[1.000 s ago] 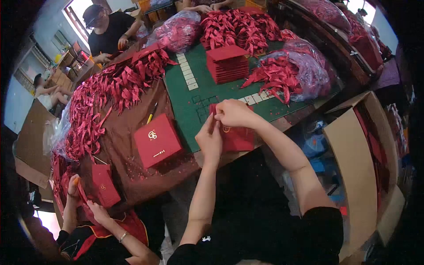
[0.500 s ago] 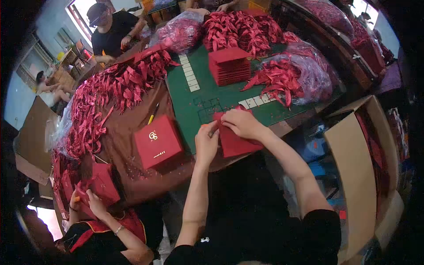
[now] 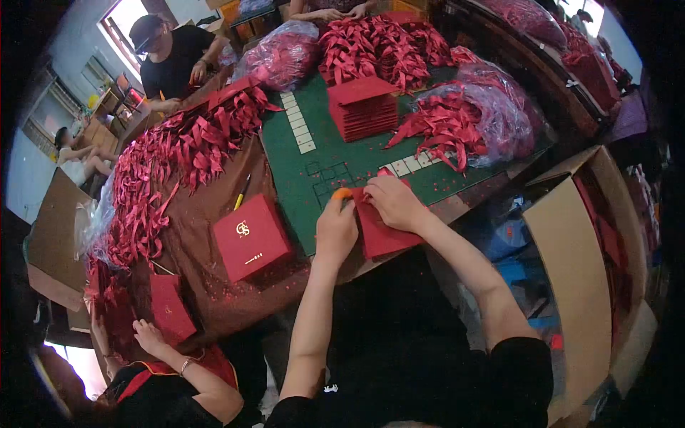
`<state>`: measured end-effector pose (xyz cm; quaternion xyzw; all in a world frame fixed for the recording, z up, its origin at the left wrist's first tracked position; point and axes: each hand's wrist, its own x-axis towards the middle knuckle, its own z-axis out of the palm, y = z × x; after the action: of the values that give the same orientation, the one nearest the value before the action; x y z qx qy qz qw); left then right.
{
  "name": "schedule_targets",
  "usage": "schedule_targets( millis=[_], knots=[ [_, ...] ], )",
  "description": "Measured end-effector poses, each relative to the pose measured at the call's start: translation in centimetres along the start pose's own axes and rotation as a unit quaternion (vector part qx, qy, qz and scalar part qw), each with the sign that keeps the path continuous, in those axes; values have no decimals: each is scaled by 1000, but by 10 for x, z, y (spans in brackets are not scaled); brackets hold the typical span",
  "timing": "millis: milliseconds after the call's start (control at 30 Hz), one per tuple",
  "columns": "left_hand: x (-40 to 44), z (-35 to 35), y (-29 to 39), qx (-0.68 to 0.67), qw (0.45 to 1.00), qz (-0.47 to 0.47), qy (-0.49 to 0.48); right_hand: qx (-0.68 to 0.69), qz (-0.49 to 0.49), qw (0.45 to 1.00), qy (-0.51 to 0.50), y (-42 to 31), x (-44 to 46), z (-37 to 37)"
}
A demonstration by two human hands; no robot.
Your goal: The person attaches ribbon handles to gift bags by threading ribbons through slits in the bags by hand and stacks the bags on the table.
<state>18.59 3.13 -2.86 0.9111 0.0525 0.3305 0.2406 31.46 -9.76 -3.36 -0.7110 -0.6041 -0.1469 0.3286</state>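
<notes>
A flat red gift bag (image 3: 385,239) lies at the near edge of the green mat. My right hand (image 3: 394,202) is closed over its upper part, fingers bent, with a bit of red ribbon (image 3: 386,172) just beyond them. At the bag's left edge, my left hand (image 3: 337,227) is closed around a small orange thing (image 3: 342,193), whose kind I cannot make out. What the fingertips do at the bag is partly hidden. To the left lies a stack of red bags (image 3: 253,239) with gold lettering on top.
A stack of folded red bags (image 3: 362,114) stands on the green mat (image 3: 292,178). Heaps of red ribbon (image 3: 200,143) and plastic-wrapped bundles (image 3: 492,121) surround it. A yellow-black pen (image 3: 242,192) lies left. Co-workers sit left and behind; an open carton (image 3: 571,285) stands right.
The orange thing at my left hand shows more, and that hand has turned slightly upward. The bag has shifted slightly. The co-worker's hands at lower left have moved apart.
</notes>
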Motion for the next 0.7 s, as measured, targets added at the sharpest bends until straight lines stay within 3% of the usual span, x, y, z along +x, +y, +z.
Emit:
schedule_targets(
  millis=[133, 233, 433, 533, 700],
  knots=[
    [-1, -2, -6, -34, 998, -20, -49, -17, -28, 999, 4, 0, -5, 1],
    [-4, 4, -9, -32, 999, -5, -22, -35, -61, 997, 38, 4, -6, 4],
    [-5, 7, -10, -5, 1000, 6, 10, -68, -72, 995, 12, 3, -7, 3],
    [-4, 1, -13, 55, 996, 26, -68, -79, -42, 995, -42, 0, -6, 6],
    [-8, -4, -18, 49, 990, -21, -130, -135, -73, 988, -14, 2, -9, 7]
  ],
)
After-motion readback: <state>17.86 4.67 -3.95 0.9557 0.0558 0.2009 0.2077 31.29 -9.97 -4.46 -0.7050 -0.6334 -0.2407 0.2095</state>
